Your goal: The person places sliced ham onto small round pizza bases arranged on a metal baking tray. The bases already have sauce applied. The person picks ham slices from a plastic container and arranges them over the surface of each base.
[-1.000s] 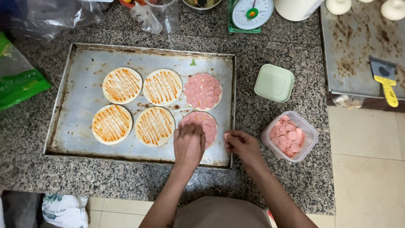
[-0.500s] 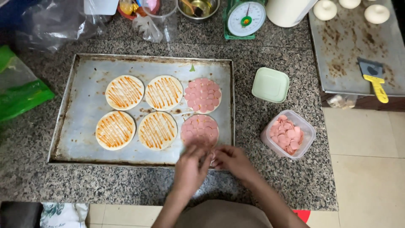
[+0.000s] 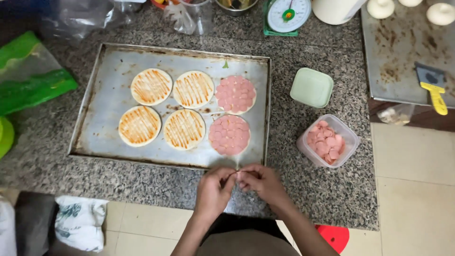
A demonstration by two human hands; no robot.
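A metal baking tray (image 3: pixel 109 104) lies on the granite counter with several small round dough bases on it. The ones on the left (image 3: pixel 151 86) carry orange sauce stripes; the two on the right (image 3: pixel 229 135) are covered with pink sausage slices. My left hand (image 3: pixel 214 188) and my right hand (image 3: pixel 260 181) meet at the fingertips just below the tray's front edge, pinching something small I cannot make out. A clear tub of sausage slices (image 3: pixel 328 141) stands right of the tray.
A pale green lid (image 3: pixel 311 87) lies beside the tub. A kitchen scale (image 3: pixel 287 15), jars and bags line the back. A second worn tray (image 3: pixel 403 52) with a yellow-handled scraper (image 3: pixel 433 90) is at the right. Green bags (image 3: pixel 33 80) sit at the left.
Both hands have drawn back from the lower sausage-covered base to the counter below the tray and come together at the fingertips.
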